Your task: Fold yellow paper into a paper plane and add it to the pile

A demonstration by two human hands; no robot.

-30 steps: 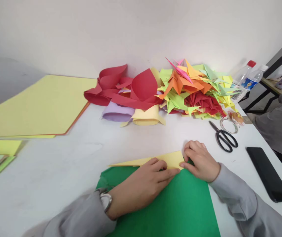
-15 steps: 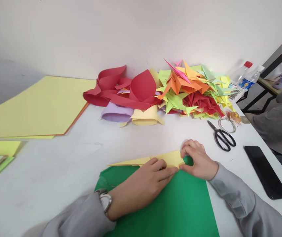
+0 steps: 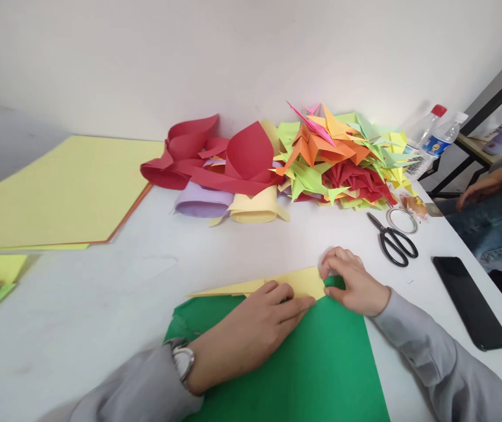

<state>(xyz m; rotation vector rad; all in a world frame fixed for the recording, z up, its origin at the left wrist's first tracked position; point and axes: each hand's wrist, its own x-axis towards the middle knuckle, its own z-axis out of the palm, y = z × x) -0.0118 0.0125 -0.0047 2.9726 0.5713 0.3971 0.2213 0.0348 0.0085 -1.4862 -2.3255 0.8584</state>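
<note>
A narrow, folded strip of pale yellow paper (image 3: pixel 306 283) lies along the top edge of a green sheet (image 3: pixel 321 363). My left hand (image 3: pixel 262 322), wearing a wristwatch (image 3: pixel 183 359), comes over the green sheet with its fingers pressed together on the strip's near edge; its fingertips point right. My right hand (image 3: pixel 348 281) is curved at the strip's right end, thumb and forefinger closed on its corner. Green shows through the gap between that thumb and fingers. The left hand covers part of the strip's near edge.
Behind stand red paper pieces (image 3: pixel 251 153), a purple loop (image 3: pixel 202 201) and a heap of folded paper shapes (image 3: pixel 321 155). Scissors (image 3: pixel 394 240), a tape roll (image 3: pixel 402 221) and a phone (image 3: pixel 471 302) lie right. Large yellow sheets (image 3: pixel 61 193) lie left. Another person's hand (image 3: pixel 482 190) is far right.
Both hands keep nearly the same place on the yellow paper. The view has shifted slightly. At the far right, the other person's forearm and hand have come into view.
</note>
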